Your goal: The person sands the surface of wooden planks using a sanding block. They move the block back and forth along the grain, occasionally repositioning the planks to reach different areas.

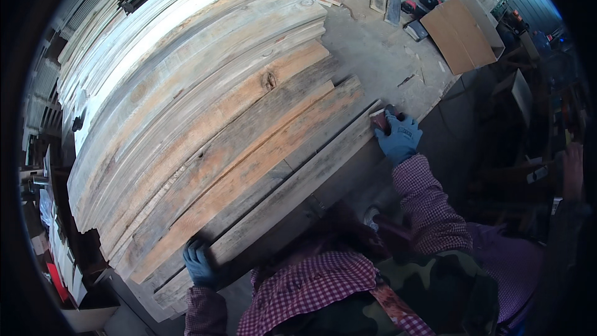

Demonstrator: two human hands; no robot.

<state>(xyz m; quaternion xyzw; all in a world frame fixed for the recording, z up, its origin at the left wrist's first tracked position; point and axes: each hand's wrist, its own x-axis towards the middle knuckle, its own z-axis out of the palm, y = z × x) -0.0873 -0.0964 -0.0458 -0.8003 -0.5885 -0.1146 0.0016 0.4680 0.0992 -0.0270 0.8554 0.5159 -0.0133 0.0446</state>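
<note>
Blue-gloved right hand [400, 138] pinches reddish block [380, 122], probably sanding; can't tell if left hand [199, 263] grips. Next stroke wants plank [280, 201] steady, imo.

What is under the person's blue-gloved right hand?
Under the blue-gloved right hand, part of a small dark-red block shows, at the end of a long grey-brown wooden plank. Whatever lies directly beneath the palm is covered.
</note>
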